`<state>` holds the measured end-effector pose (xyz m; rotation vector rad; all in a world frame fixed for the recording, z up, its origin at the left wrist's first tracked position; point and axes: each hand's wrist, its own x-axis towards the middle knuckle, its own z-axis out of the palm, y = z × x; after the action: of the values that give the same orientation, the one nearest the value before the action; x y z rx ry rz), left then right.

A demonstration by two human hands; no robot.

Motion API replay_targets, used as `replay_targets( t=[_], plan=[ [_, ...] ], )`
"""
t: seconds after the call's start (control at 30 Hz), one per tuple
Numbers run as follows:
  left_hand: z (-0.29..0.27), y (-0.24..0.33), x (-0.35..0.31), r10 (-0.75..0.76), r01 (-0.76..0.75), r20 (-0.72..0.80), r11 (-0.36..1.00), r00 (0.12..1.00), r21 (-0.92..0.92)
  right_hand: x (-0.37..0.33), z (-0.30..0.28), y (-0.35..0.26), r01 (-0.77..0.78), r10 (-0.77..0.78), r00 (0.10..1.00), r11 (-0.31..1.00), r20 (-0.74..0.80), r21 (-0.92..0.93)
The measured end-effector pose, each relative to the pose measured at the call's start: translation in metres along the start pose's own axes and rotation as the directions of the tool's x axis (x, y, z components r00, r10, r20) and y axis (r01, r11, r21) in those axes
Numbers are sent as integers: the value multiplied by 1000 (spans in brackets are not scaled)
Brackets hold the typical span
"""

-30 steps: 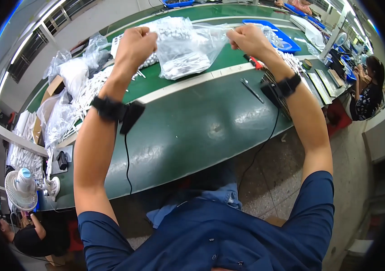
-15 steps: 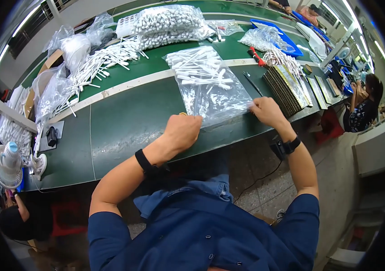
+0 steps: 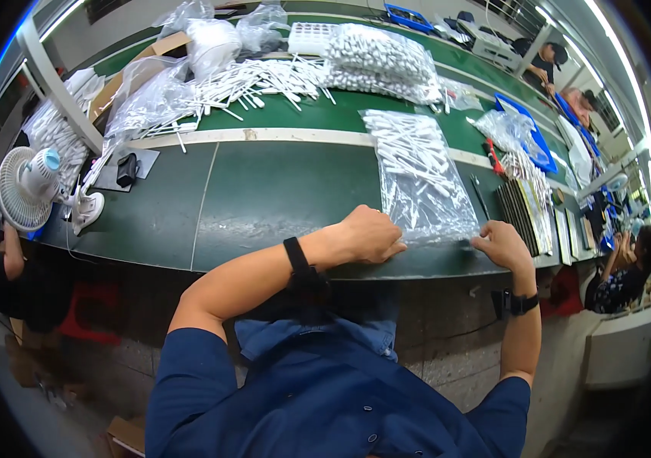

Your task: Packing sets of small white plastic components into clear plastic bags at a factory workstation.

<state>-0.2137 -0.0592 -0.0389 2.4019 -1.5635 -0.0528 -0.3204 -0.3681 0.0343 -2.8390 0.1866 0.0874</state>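
A clear plastic bag [image 3: 426, 210] lies on the green table, its near edge by the table's front. White sticks with thicker ends [image 3: 415, 156] fill its far part, and the near part is loose, wrinkled film. My left hand [image 3: 370, 235] is closed at the bag's near left corner, fingers curled on the film. At the near right corner, my right hand [image 3: 505, 244] pinches the edge of the bag between thumb and fingers.
Loose white sticks [image 3: 257, 80] are heaped behind, beside stacked full bags [image 3: 379, 61]. A white fan [image 3: 28, 183] stands at the left end. Right of the bag are a dark pen-like tool [image 3: 480, 197], metal strips [image 3: 522, 214] and a blue tray [image 3: 543, 149]. Other people sit farther off.
My view has swung, so the table sits lower and farther right in the picture. Inside the bag the sticks spread farther toward me. Both hands stay at its near corners.
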Motion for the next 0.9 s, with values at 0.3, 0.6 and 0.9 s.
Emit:
replay_targets(
  t=[0.3, 0.6, 0.9],
  plan=[
    [-41, -109, -59, -427, 190, -339, 812, 838, -553, 110, -21, -177, 461, -452, 885, 884, 111, -79],
    [-16, -161, -81, -674, 150, -511, 670, 533, -727, 358, 91, -327, 526, -527, 850, 848, -8, -63],
    [-11, -172, -75, -665, 109, -520, 665, 537, -739, 502, 142, -365, 305, -313, 944, 949, -102, -84]
  ],
)
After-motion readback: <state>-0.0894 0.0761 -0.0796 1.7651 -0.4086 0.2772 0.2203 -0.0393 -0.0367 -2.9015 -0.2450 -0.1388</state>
